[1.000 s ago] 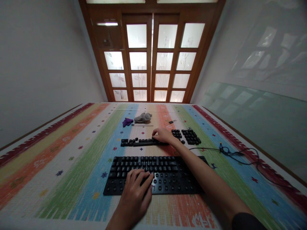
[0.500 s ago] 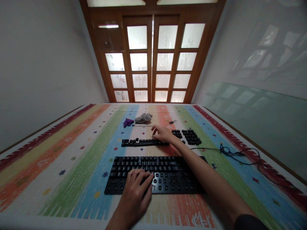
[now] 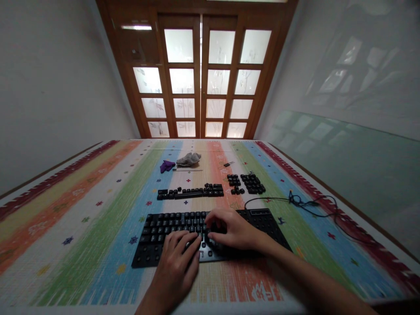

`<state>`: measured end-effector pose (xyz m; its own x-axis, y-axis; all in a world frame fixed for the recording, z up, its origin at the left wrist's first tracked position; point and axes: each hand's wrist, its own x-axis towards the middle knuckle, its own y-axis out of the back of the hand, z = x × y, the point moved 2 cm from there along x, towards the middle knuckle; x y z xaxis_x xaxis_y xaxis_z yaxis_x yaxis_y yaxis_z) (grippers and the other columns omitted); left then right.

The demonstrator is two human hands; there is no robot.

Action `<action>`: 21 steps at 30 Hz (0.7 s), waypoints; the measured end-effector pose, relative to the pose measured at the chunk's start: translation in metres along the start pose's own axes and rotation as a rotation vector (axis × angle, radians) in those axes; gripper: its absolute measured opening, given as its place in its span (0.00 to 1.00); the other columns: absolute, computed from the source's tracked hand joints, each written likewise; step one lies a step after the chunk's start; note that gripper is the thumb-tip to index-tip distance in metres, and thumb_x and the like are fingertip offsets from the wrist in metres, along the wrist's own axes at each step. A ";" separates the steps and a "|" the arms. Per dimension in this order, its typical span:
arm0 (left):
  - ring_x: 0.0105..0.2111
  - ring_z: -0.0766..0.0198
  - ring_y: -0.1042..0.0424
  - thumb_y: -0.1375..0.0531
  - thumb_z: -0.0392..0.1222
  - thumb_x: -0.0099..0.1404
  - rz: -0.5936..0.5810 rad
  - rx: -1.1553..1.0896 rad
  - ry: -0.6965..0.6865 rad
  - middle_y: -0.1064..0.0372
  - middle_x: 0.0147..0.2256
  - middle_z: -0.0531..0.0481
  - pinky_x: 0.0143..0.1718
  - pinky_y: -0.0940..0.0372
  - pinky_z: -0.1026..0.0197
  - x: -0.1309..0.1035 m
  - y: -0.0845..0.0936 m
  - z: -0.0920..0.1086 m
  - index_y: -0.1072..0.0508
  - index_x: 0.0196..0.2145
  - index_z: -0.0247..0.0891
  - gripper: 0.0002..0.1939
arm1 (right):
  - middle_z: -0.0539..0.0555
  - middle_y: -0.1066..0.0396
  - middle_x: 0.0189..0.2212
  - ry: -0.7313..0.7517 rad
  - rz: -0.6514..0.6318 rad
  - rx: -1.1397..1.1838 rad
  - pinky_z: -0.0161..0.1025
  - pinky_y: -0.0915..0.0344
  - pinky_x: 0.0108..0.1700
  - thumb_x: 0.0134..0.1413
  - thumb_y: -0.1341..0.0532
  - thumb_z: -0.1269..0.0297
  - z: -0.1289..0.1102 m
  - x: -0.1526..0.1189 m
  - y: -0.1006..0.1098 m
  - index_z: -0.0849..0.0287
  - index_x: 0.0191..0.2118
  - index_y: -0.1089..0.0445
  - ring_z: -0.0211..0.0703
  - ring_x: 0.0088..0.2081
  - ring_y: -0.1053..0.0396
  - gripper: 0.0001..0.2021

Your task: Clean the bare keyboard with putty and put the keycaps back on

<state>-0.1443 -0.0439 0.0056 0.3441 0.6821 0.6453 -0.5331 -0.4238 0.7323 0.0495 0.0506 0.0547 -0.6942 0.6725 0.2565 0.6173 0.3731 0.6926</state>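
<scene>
A black keyboard [image 3: 170, 221] lies in front of me. Its upper rows carry keycaps, while bare key stems show along the lower left and over the right-hand block. My left hand [image 3: 179, 253] rests on its lower middle, open, fingers stretched forward and the index fingertip near the middle keys. Close beside it, my right hand [image 3: 231, 229] is bent over the keyboard, thumb and fingertips closed around a small dark keycap at the key field; the fingers partly hide it. Behind the keyboard a row of loose black keycaps [image 3: 193, 194] lies on the cloth.
More loose keycaps [image 3: 252, 183] are grouped at the back right. A black cable [image 3: 305, 202] runs off right in loops. Farther back lie a purple cloth [image 3: 167, 166], a grey cloth [image 3: 188, 160], a thin rod [image 3: 188, 169] and a small dark tool [image 3: 228, 164]. A striped tablecloth [image 3: 108, 245] covers the table.
My right hand has come back from the loose keycap row to the keyboard, near my left hand. The left hand stays on the keyboard. The whole view has shifted slightly.
</scene>
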 end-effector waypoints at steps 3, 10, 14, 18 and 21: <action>0.50 0.52 0.33 0.44 0.31 0.70 0.010 -0.005 0.000 0.27 0.49 0.43 0.53 0.37 0.44 -0.001 0.000 0.000 0.28 0.54 0.38 0.17 | 0.51 0.27 0.36 0.071 0.005 -0.087 0.35 0.36 0.39 0.49 0.35 0.75 -0.001 -0.007 -0.009 0.60 0.42 0.29 0.38 0.35 0.33 0.13; 0.50 0.52 0.34 0.44 0.31 0.70 0.003 -0.013 0.002 0.27 0.49 0.44 0.53 0.37 0.45 -0.003 0.000 -0.001 0.28 0.55 0.38 0.17 | 0.54 0.28 0.36 0.181 0.067 -0.218 0.37 0.37 0.40 0.56 0.38 0.71 0.004 -0.013 -0.023 0.60 0.44 0.30 0.42 0.37 0.33 0.09; 0.50 0.52 0.34 0.44 0.31 0.70 0.014 -0.011 -0.006 0.27 0.49 0.44 0.53 0.38 0.45 -0.002 0.000 -0.001 0.28 0.54 0.38 0.17 | 0.54 0.28 0.36 0.209 0.093 -0.251 0.37 0.37 0.40 0.57 0.38 0.72 0.004 -0.014 -0.025 0.59 0.44 0.30 0.42 0.38 0.33 0.09; 0.50 0.51 0.35 0.44 0.31 0.70 0.000 -0.005 -0.010 0.28 0.49 0.43 0.53 0.39 0.45 -0.001 0.000 0.001 0.28 0.54 0.37 0.16 | 0.54 0.28 0.35 0.244 0.099 -0.308 0.37 0.37 0.38 0.57 0.39 0.73 0.002 -0.013 -0.026 0.61 0.44 0.31 0.42 0.37 0.33 0.09; 0.50 0.52 0.35 0.45 0.31 0.70 -0.004 -0.008 -0.010 0.28 0.49 0.43 0.53 0.39 0.45 0.000 0.000 0.002 0.28 0.54 0.37 0.16 | 0.55 0.27 0.35 0.281 0.088 -0.382 0.37 0.38 0.37 0.57 0.40 0.75 -0.001 -0.013 -0.028 0.61 0.45 0.31 0.43 0.36 0.33 0.10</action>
<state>-0.1435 -0.0453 0.0060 0.3543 0.6778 0.6442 -0.5374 -0.4162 0.7335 0.0411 0.0308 0.0328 -0.7511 0.4724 0.4612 0.5347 0.0255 0.8447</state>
